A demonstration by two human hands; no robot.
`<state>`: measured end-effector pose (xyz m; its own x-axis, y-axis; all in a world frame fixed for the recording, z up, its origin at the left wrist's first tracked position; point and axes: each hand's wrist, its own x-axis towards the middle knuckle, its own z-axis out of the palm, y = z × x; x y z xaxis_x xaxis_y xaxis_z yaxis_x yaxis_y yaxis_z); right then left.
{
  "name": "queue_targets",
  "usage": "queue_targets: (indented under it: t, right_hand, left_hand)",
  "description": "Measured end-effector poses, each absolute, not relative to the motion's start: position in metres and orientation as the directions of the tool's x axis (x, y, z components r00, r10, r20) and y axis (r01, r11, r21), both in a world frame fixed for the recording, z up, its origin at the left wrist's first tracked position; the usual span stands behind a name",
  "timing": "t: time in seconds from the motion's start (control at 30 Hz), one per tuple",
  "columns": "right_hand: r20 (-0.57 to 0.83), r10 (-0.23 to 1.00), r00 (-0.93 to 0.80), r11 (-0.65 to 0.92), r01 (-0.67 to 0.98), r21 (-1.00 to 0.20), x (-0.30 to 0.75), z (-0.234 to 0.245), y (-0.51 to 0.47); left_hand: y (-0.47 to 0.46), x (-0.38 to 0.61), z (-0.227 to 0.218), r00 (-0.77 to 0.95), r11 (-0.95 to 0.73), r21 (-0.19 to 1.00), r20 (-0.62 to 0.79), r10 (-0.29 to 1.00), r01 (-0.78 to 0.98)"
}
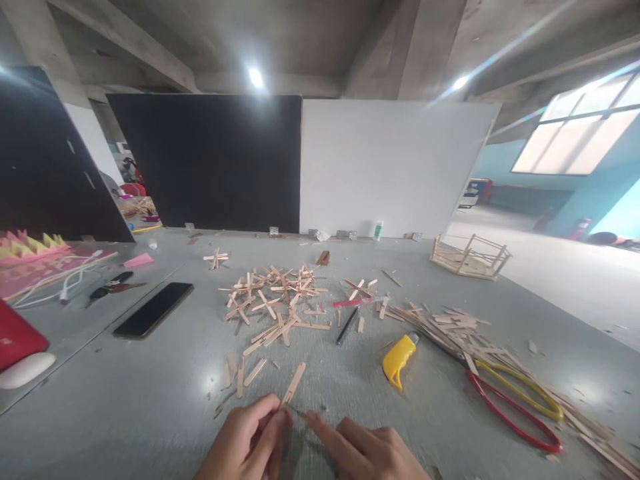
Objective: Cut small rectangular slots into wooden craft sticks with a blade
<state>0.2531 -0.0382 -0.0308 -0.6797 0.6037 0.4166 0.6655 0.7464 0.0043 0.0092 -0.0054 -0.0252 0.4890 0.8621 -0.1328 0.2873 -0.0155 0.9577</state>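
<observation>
At the bottom of the view my left hand point(247, 443) pinches the lower end of a flat wooden craft stick point(293, 383), which slants up and to the right over the grey table point(150, 393). My right hand point(367, 450) is beside it, index finger stretched toward the stick's base, the other fingers curled; a thin dark sliver shows at the fingertip. A pile of short wooden sticks point(273, 300) lies farther back in the middle.
A yellow utility knife point(399, 359) and red-and-yellow handled scissors point(515, 403) lie to the right, among long wood strips point(460, 327). A black pen point(347, 325), a phone point(153, 309), a small stick-built frame point(470, 257) and a glue bottle point(379, 230) also sit on the table.
</observation>
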Motion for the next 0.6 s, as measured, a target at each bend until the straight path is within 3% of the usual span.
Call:
queue_targets:
  t: [0.6]
  right_hand:
    - [0.439, 0.651, -0.619, 0.725, 0.679, -0.116, 0.251, -0.031, -0.045]
  left_hand:
    - [-0.014, 0.009, -0.011, 0.437, -0.001, 0.953, -0.138, 0.889, 0.304]
